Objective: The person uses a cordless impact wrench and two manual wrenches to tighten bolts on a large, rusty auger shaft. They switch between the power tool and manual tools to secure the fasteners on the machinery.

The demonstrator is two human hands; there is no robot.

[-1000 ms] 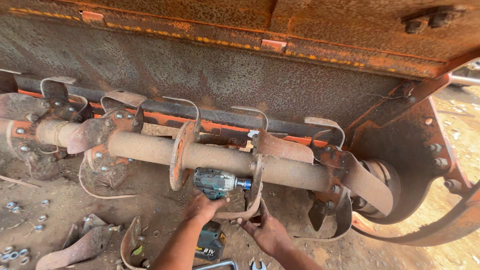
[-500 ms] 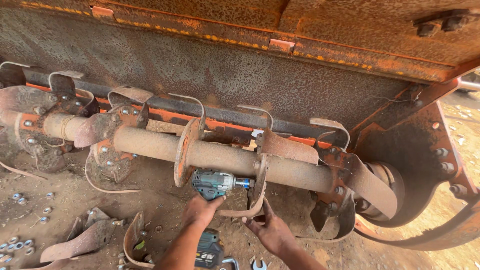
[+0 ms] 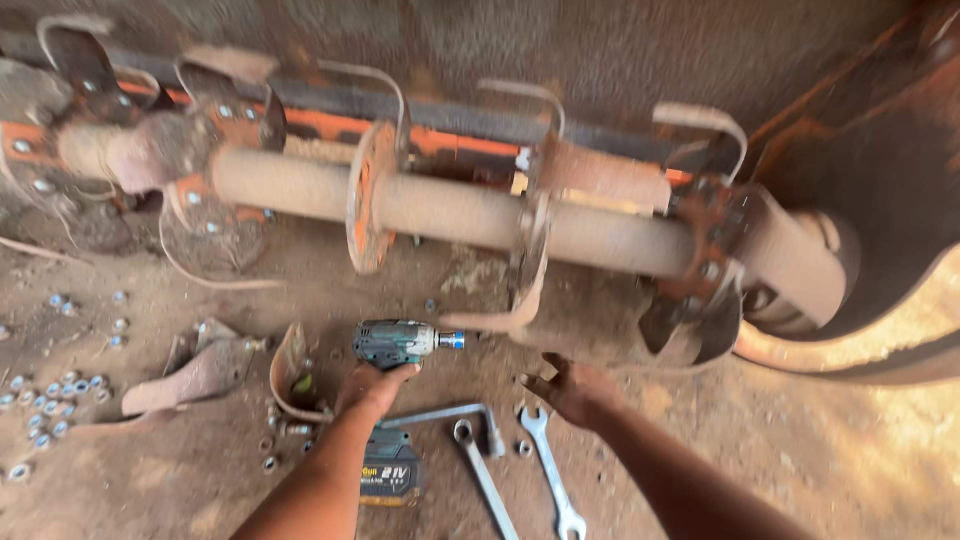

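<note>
Two silver open-ended steel spanners (image 3: 520, 465) are laid on the dirt; small shiny nuts (image 3: 40, 400) are scattered beside a detached curved rusty blade (image 3: 195, 375).

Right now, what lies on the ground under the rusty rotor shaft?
Under the rotor shaft lie two spanners, an L-shaped wrench and loose nuts. The left hand holds a cordless impact wrench; the forearm covers part of its battery.

Label: one, a yellow strip with dark print on the black battery pack (image 3: 390, 478) below my left wrist, low centre of my view.
Shape: a narrow band across the pack's face.
Packages: none I can see.
Signs: none.
Screens: none.
</note>
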